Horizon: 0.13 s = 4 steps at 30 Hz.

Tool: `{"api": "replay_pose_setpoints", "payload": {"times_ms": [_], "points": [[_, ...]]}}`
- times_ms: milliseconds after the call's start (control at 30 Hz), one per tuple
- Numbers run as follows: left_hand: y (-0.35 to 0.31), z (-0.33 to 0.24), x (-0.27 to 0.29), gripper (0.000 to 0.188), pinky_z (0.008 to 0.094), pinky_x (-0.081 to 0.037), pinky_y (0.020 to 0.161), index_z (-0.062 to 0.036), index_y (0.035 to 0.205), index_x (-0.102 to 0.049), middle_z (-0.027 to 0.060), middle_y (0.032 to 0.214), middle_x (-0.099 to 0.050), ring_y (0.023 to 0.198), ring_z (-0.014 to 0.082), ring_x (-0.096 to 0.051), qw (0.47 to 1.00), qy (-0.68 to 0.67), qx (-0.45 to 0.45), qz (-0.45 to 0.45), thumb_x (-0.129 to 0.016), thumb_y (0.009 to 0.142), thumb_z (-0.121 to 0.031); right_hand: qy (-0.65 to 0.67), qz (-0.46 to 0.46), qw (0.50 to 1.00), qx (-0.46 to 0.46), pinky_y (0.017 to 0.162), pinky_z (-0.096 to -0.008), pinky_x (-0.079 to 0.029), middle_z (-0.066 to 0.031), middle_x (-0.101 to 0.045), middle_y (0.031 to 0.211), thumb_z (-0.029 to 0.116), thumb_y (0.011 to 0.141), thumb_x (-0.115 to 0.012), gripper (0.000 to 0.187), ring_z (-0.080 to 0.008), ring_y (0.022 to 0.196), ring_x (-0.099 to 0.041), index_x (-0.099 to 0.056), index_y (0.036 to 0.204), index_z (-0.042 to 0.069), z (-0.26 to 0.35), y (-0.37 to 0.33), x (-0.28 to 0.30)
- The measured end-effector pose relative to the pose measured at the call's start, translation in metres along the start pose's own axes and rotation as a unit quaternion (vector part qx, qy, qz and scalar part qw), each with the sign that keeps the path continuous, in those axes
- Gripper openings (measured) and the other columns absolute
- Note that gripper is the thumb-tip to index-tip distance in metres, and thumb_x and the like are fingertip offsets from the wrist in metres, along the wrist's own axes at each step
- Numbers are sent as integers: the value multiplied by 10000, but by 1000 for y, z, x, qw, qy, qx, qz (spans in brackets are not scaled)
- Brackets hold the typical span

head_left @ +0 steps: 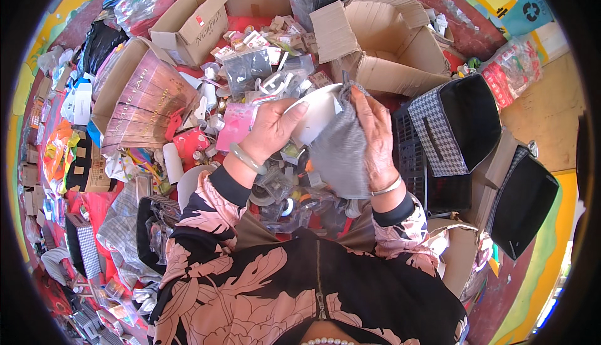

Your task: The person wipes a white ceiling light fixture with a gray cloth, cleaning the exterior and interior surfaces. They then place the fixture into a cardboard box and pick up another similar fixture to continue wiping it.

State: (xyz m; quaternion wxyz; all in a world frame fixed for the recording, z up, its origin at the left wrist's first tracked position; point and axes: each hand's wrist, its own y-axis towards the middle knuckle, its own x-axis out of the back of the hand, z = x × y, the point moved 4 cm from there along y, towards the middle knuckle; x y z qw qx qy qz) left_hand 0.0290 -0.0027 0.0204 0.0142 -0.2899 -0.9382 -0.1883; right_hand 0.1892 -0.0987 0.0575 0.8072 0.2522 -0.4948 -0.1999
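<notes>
In front of my chest, my left hand (275, 123) grips the near-left edge of a shallow white dish (313, 119), its thumb lying over the rim. A grey cloth (340, 154) hangs across the dish's right side, and part of it is blurred. My right hand (374, 132) is closed on that cloth and presses it against the dish's right edge. The cloth hides the right part of the dish. Below both hands lies a heap of clear plastic pieces (275, 185). A pink flat piece (236, 126) is beside my left wrist.
An open cardboard box (391, 38) stands at the far right, a smaller carton (194, 25) at the far left. Houndstooth-patterned black bins (438, 132) are to my right. A pink printed box (147, 104) stands left, among piled small boxes, bags and loose goods.
</notes>
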Motion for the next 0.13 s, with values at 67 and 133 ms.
{"api": "replay_pose_setpoints", "payload": {"times_ms": [67,133], "points": [[1,6,-2,382,242,-387,538,19,856,-624,13,605,-522,583,77,-450,1000,25,-10,-5,-499,919,-336,532,-73,755,-376,878,-317,-410,-107,-560,1078,194,870,-578,436,-211,984,-520,-430,1243,24,-11,-8,-33],[-1,8,-2,383,243,-388,537,17,853,-626,16,600,-520,578,82,-452,999,38,-13,-11,-500,918,-339,671,-104,598,-426,913,-358,-380,-148,-532,1121,212,880,-574,601,-304,1001,-495,-276,1393,116,1,-5,-33]]}}
